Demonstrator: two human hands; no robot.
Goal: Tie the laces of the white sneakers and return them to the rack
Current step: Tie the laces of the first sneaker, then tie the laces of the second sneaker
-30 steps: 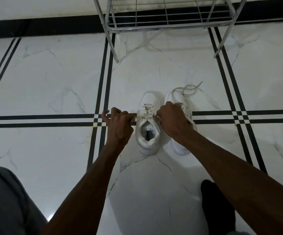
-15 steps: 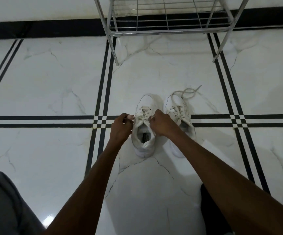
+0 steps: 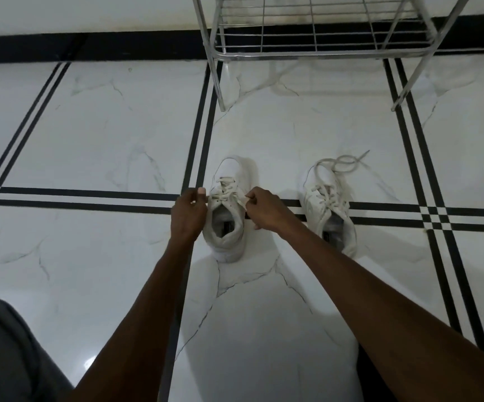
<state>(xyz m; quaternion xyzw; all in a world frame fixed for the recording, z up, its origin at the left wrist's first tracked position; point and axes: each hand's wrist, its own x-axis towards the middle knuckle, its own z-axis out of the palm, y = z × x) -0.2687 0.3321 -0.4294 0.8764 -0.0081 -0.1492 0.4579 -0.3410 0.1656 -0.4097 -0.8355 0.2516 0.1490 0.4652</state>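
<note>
Two white sneakers stand on the tiled floor, toes pointing away from me. The left sneaker (image 3: 229, 181) has my hands on either side of its tongue. My left hand (image 3: 188, 213) pinches one lace end at the shoe's left. My right hand (image 3: 265, 210) pinches the other lace end at its right. The right sneaker (image 3: 326, 204) stands apart to the right, its laces (image 3: 343, 163) loose and trailing past the toe. The metal wire rack (image 3: 316, 44) stands beyond the shoes.
The rack's front legs (image 3: 219, 82) reach the floor just behind the sneakers. White marble floor tiles with black stripes (image 3: 89, 195) surround the shoes. A black skirting (image 3: 89, 44) runs along the wall. Grey clothing (image 3: 5, 355) fills the lower left corner.
Both hands have drawn closer to the left sneaker's tongue, still gripping its lace ends. The sneakers now stand farther apart, and the view has shifted so the rack sits more to the right.
</note>
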